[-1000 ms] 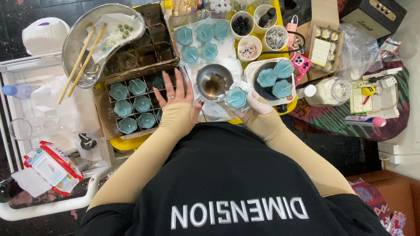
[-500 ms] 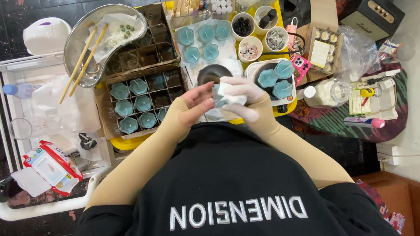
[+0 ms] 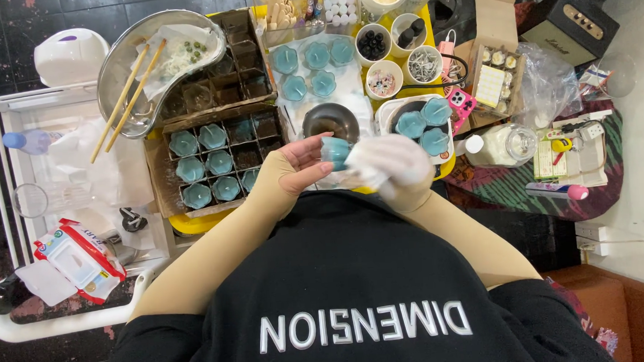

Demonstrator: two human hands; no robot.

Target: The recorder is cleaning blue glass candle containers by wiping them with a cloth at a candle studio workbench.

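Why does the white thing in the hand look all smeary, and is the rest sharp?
Head view: the crumpled white cloth over the right hand is smeared by motion blur; the left hand and its small blue flower-shaped cup look only slightly soft; the brown divided cardboard box is sharp; lighting is even, with a mild sheen on the kidney-shaped metal tray.

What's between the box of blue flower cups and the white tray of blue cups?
In the head view, a small dark metal bowl sits between the cardboard box and the white tray.
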